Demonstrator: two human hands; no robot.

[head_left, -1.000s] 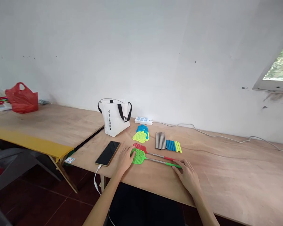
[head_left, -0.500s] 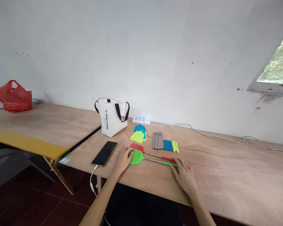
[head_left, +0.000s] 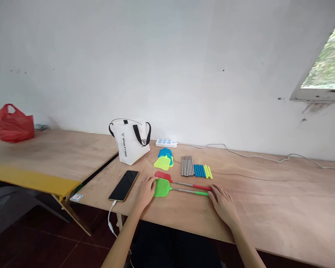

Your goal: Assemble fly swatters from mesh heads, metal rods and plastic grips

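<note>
A green fly swatter (head_left: 167, 188) lies flat on the plywood table (head_left: 281, 208), with a red fly swatter (head_left: 170, 179) just behind it. My left hand (head_left: 145, 191) rests on the table with its fingertips touching the green mesh head. Fingers of my right hand (head_left: 223, 205) lie spread at the ends of both swatter handles, touching them. Neither hand has anything lifted. Behind the swatters lie loose yellow and blue mesh heads (head_left: 164, 159), a row of metal rods (head_left: 187, 166) and blue and yellow grip sleeves (head_left: 202, 171).
A black phone (head_left: 124, 185) on a white cable lies left of my left hand. A white tote bag (head_left: 130, 140) and a power strip (head_left: 166, 143) stand near the wall. A second table (head_left: 39, 156) at the left carries a red plastic bag (head_left: 12, 123).
The view has shifted slightly. My right hand has slid a little to the right along the handle ends; my left hand stays at the green head.
</note>
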